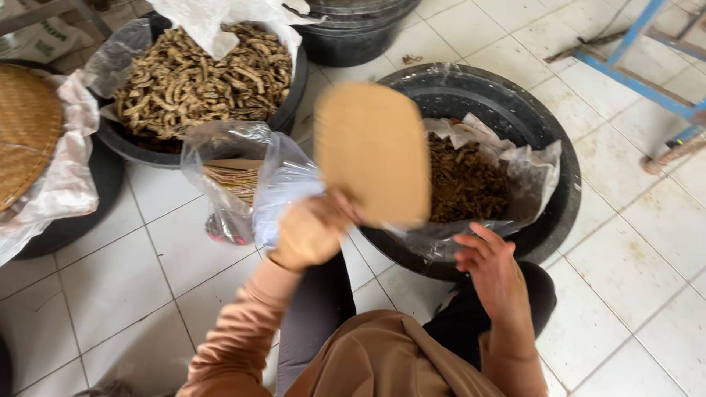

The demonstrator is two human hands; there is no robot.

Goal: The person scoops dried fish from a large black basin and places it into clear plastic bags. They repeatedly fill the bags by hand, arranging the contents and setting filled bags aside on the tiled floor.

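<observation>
The floor (147,265) is laid with white square tiles, stained in places, with grey grout lines.

At 9 o'clock, a woven bamboo tray (26,129) rests on a black tub lined with white plastic. At 11 o'clock, a black basin (118,140) lined with clear plastic holds a heap of dried, tan, finger-shaped pieces (198,81). Just below it, a clear plastic bag (243,184) stands on the floor with flat tan sheets inside. At 12 o'clock, a second dark tub (353,33) is cut by the top edge.

Open floor lies at 7 to 8 o'clock, between the tubs and the person's knee, and at 4 to 5 o'clock, to the right of the large basin.

The left hand (312,231), at centre, is closed around the lower end of a flat tan paddle-shaped card (371,151), blurred, which is held upright over the near rim of the large black basin (548,147). That basin, at 1 to 3 o'clock, holds a clear plastic liner with dark brown dried pieces (463,180).

The right hand (493,268), at 5 o'clock, is open with fingers loosely curled and spread. It holds nothing; whether it touches the basin's near rim cannot be told.

At 2 o'clock, a blue metal frame (640,70) stands on the tiles.
</observation>
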